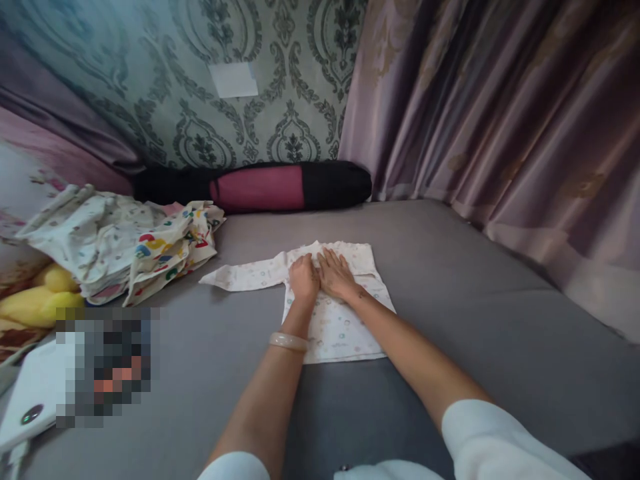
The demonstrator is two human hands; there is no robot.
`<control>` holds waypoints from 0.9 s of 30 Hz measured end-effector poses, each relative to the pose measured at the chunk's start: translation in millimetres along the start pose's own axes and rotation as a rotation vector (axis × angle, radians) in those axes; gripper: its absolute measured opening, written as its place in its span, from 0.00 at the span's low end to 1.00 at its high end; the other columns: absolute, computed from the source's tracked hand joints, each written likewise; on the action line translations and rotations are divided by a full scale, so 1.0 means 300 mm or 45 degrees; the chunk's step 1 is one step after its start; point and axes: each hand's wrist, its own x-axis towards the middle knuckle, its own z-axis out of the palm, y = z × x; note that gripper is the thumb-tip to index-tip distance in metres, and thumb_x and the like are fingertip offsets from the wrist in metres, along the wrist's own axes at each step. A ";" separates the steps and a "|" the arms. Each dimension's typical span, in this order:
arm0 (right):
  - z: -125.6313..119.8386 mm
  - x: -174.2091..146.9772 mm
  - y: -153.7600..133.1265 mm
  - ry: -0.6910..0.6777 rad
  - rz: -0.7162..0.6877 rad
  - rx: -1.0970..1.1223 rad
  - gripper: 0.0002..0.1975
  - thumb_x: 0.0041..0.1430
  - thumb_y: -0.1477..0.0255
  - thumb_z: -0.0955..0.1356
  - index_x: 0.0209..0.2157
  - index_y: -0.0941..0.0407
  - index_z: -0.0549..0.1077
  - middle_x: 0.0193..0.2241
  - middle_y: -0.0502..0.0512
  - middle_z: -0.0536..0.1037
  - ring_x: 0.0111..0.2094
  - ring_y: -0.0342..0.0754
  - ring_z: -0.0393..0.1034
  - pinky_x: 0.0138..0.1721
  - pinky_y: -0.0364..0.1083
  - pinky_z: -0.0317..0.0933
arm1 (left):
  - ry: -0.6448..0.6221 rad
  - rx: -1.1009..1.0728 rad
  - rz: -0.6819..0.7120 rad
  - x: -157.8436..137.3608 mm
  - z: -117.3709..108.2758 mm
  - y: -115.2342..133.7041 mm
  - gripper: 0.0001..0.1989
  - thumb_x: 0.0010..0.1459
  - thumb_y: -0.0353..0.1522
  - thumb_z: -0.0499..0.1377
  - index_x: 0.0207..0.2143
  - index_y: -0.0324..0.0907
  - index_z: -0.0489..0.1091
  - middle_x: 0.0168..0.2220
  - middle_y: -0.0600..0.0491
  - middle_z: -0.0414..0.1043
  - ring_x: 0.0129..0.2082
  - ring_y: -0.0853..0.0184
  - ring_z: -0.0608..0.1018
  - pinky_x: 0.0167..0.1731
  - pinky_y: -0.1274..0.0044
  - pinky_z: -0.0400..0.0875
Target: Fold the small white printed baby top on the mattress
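A small white long-sleeved shirt (345, 337) with a faint coloured print lies flat on the grey bed sheet. One sleeve (245, 275) stretches out to the left, while the other is folded across the upper body. My left hand (304, 279), below a pale bangle on the wrist, is closed with curled fingers on the shirt near its upper middle; its fingertips are partly hidden. Right beside it, my right hand (338, 272) lies flat on the cloth, fingers stretched out and pointing away from me.
Folded printed clothes (115, 233) are piled at the left, by a yellow plush-looking thing (43, 300). A white device with a cable (43, 393) lies front left, next to a blurred-out patch. A black and maroon bolster (257, 188) rests against the wall; curtains (475, 120) hang at the right.
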 end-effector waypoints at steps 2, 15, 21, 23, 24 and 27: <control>0.004 -0.007 0.017 0.053 0.104 -0.001 0.31 0.66 0.65 0.50 0.65 0.66 0.49 0.67 0.64 0.45 0.67 0.54 0.36 0.64 0.55 0.32 | -0.035 0.071 0.046 -0.010 -0.007 0.005 0.16 0.61 0.29 0.48 0.48 0.38 0.69 0.48 0.44 0.73 0.50 0.59 0.72 0.52 0.69 0.62; -0.035 -0.072 0.276 0.101 0.436 -0.087 0.34 0.65 0.61 0.51 0.65 0.71 0.48 0.66 0.69 0.48 0.66 0.58 0.42 0.63 0.56 0.38 | -0.404 0.390 -0.011 -0.041 -0.017 0.039 0.30 0.65 0.39 0.36 0.65 0.35 0.50 0.68 0.45 0.45 0.67 0.57 0.48 0.64 0.60 0.43; -0.046 -0.087 0.318 0.058 0.488 -0.047 0.33 0.66 0.62 0.50 0.65 0.69 0.46 0.66 0.68 0.50 0.66 0.56 0.42 0.63 0.55 0.37 | -0.425 0.438 -0.005 -0.041 -0.020 0.038 0.31 0.65 0.40 0.35 0.66 0.35 0.49 0.68 0.46 0.44 0.67 0.57 0.48 0.64 0.61 0.43; -0.051 -0.092 0.326 0.056 0.492 -0.032 0.33 0.66 0.62 0.50 0.65 0.69 0.47 0.66 0.68 0.50 0.66 0.56 0.42 0.64 0.55 0.36 | -0.424 0.448 -0.003 -0.041 -0.019 0.037 0.31 0.65 0.40 0.34 0.66 0.35 0.49 0.68 0.47 0.44 0.67 0.57 0.48 0.64 0.61 0.43; -0.053 -0.096 0.332 0.059 0.506 -0.030 0.33 0.66 0.62 0.50 0.65 0.69 0.47 0.66 0.68 0.50 0.66 0.56 0.41 0.64 0.55 0.36 | -0.423 0.451 -0.001 -0.041 -0.018 0.037 0.31 0.65 0.40 0.34 0.66 0.35 0.49 0.68 0.47 0.44 0.67 0.57 0.48 0.64 0.61 0.44; -0.059 -0.109 0.362 0.056 0.556 -0.033 0.33 0.66 0.62 0.49 0.65 0.69 0.50 0.66 0.67 0.50 0.66 0.57 0.41 0.64 0.56 0.35 | -0.430 0.457 0.001 -0.039 -0.015 0.037 0.31 0.65 0.40 0.34 0.66 0.35 0.48 0.68 0.46 0.44 0.67 0.57 0.47 0.64 0.61 0.44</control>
